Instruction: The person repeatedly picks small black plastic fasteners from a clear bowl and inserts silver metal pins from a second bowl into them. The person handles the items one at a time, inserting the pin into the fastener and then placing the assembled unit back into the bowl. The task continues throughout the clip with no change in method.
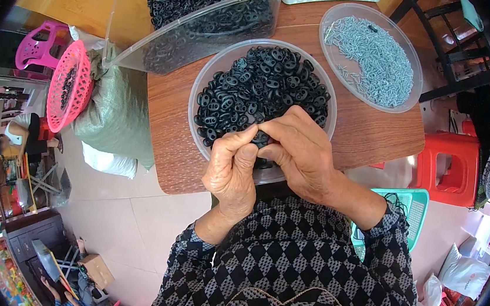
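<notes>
Over the near side of a round clear bowl (195, 98), my left hand (233, 166) and my right hand (301, 155) meet fingertip to fingertip. Both are closed in a pinch. Whatever sits between the fingers is small and mostly covered, so I cannot make it out. Heaped in the bowl are small glossy black plastic pieces (245, 85), many with two holes. To the right, a round clear tray (330, 50) holds a pile of small silvery screws (377, 62). A single black piece (372, 28) lies on top of the screws.
Behind the bowl, a clear rectangular bin (191, 38) of black pieces stands on the wooden table (170, 128). A pink basket (79, 101) rests by a green sack (116, 117) at left. At right are a red stool (450, 170) and a green basket (419, 217). Other people sit at far left.
</notes>
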Motion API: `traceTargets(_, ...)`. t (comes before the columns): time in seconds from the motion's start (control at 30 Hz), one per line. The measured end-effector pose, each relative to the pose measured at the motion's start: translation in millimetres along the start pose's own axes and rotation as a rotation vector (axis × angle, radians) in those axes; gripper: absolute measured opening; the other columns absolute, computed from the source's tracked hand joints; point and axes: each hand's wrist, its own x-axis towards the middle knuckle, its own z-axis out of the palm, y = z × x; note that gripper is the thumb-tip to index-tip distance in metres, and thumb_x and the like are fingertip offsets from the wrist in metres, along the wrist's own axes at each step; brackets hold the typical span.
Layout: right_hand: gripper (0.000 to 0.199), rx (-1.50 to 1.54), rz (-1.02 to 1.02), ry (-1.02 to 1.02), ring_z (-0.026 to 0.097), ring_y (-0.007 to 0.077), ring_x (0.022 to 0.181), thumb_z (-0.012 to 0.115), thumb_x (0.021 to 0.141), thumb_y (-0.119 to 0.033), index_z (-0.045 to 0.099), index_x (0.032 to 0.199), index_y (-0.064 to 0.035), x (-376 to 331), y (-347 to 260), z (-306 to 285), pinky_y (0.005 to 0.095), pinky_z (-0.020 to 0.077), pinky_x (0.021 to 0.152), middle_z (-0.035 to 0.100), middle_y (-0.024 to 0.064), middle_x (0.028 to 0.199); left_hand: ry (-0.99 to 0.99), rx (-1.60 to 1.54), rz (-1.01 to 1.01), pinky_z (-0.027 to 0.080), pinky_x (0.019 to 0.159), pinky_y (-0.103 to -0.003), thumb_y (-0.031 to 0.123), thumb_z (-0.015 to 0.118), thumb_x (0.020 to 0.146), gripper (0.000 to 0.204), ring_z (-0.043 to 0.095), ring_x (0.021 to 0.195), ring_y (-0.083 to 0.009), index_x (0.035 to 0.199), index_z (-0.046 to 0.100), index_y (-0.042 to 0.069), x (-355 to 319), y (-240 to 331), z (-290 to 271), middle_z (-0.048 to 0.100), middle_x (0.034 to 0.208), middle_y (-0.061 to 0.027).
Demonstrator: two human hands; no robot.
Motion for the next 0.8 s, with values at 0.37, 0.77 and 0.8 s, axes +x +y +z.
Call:
traceTargets(0.37,0.026,0.030,-0.019,0.035,0.049,0.0241,0.063,0.068,0.071,-0.004,0.058,0.092,0.0079,0.0,-4.5,1.1,0.0324,0.0394,0.053,0.055,0.0134,0.076,0.033,0.025,0.077,0.047,0.075,-0.022,0.014,0.061,0.086,0.023,0.055,0.081,-0.0104,0.099,0.059,-0.006,-1.0,3.8,4.4,0.061,0.091,-0.0083)
traceTargets(0.77,0.024,-0.010,0.011,0.033,0.050,0.0234,0.064,0.068,0.069,-0.002,0.059,0.090,0.0065,-4.7,-1.4,2.2,0.0321,0.0404,0.054,0.058,0.0126,0.077,0.047,-0.014,-0.057,0.047,0.073,-0.022,0.011,0.059,0.088,0.020,0.056,0.079,-0.0102,0.099,0.058,-0.006,-4.1,0.9,5.8,0.061,0.092,-0.0098)
traceTargets(0.8,0.024,-0.026,0.012,0.037,0.051,0.0242,0.064,0.068,0.069,-0.002,0.059,0.090,0.0062,-5.5,-1.3,1.4,0.0326,0.0407,0.055,0.059,0.0127,0.078,0.034,-0.006,-0.064,0.046,0.076,-0.022,0.009,0.058,0.088,0.020,0.056,0.083,-0.0110,0.101,0.058,-0.007,-3.8,2.6,6.1,0.062,0.095,-0.0104)
